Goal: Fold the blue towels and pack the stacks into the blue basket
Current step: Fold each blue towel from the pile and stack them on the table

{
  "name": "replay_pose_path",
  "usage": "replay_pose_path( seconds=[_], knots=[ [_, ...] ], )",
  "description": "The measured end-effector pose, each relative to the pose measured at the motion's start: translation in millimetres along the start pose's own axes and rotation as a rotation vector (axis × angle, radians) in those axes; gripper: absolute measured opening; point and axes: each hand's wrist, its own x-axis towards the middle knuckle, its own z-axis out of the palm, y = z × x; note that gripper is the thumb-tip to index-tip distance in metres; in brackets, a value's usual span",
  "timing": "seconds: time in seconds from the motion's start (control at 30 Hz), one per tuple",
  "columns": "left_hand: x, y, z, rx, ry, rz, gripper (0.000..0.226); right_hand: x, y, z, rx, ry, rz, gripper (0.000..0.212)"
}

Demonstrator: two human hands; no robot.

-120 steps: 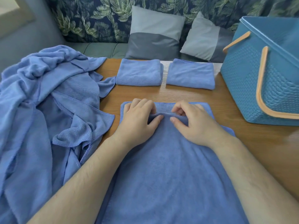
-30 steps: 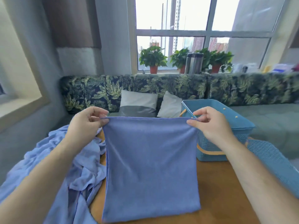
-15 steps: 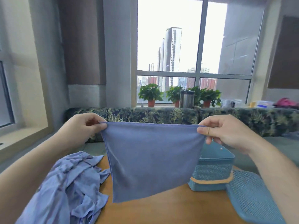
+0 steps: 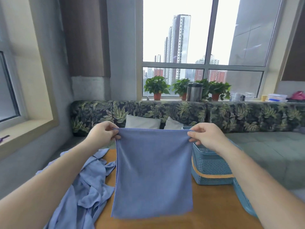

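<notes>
Towel (image 4: 153, 172) hung over the near table (image 4: 206, 210), left of the blue basket (image 4: 209, 166), my left hand (image 4: 102, 134) and right hand (image 4: 206, 136) each pinching a top corner, and I judged level corners and matched edges would give a square fold.

Blue towel (image 4: 153, 172) hanging flat beside blue basket (image 4: 210, 166)

Large grey-framed window (image 4: 203, 47) in far wall gave flat daylight; high-rise towers were visible outside. Potted plants (image 4: 156, 86) and a steel canister (image 4: 194, 92) stood on the sill. Leaf-print sofa (image 4: 102, 111) ran below, with two pale cushions (image 4: 142, 123). Grey wall (image 4: 122, 47) stood to the left, second window (image 4: 8, 90) at far left. Wooden table (image 4: 211, 205) was nearest.
</notes>
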Motion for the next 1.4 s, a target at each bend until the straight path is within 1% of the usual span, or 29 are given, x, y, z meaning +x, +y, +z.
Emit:
replay_pose_path(
  seconds=[0.13, 0.27, 0.33, 0.47, 0.57, 0.67, 0.8, 0.87, 0.97, 1.03, 1.13, 1.3, 1.4],
  knots=[
    [-2, -3, -3, -0.052, 0.046, 0.023, 0.003, 7, 8, 8, 0.02, 0.069, -0.037, 0.005],
    [-28, -26, 2, -0.211, 0.047, 0.007, 0.007, -12, 29, 21, 0.004, 0.044, -0.029, 0.006],
    [-48, -48, 10, -0.251, 0.024, -0.029, 0.008, -31, 50, 33, -0.006, 0.031, -0.008, 0.008],
    [-102, -112, 42, -0.227, -0.042, -0.153, 0.005, -91, 118, 71, 0.03, 0.012, 0.07, 0.012],
    [-144, -155, 71, -0.056, -0.099, -0.181, 0.006, -140, 172, 100, 0.008, -0.03, 0.157, 0.011],
    [-167, -183, 96, -0.016, -0.113, -0.22, 0.009, -168, 204, 117, 0.011, -0.042, 0.181, 0.009],
    [-176, -192, 108, 0.035, -0.007, -0.17, 0.011, -170, 213, 121, 0.025, -0.017, 0.144, 0.01],
    [-176, -195, 107, 0.049, -0.012, -0.155, 0.008, -168, 216, 122, 0.032, -0.005, 0.131, 0.009],
    [-177, -199, 106, -0.055, 0.009, -0.188, 0.004, -169, 220, 123, 0.051, 0.006, 0.116, 0.008],
    [-176, -199, 105, -0.03, -0.006, -0.166, 0.004, -169, 221, 123, 0.051, 0.018, 0.112, 0.009],
    [-177, -199, 105, -0.064, -0.01, -0.167, 0.005, -168, 218, 125, 0.04, 0.012, 0.119, 0.01],
    [-177, -199, 107, 0.005, -0.01, -0.137, 0.005, -168, 218, 124, 0.029, 0.014, 0.123, 0.01],
    [-177, -199, 106, -0.09, -0.011, -0.165, 0.004, -169, 217, 124, 0.035, 0.014, 0.113, 0.009]
  ],
)
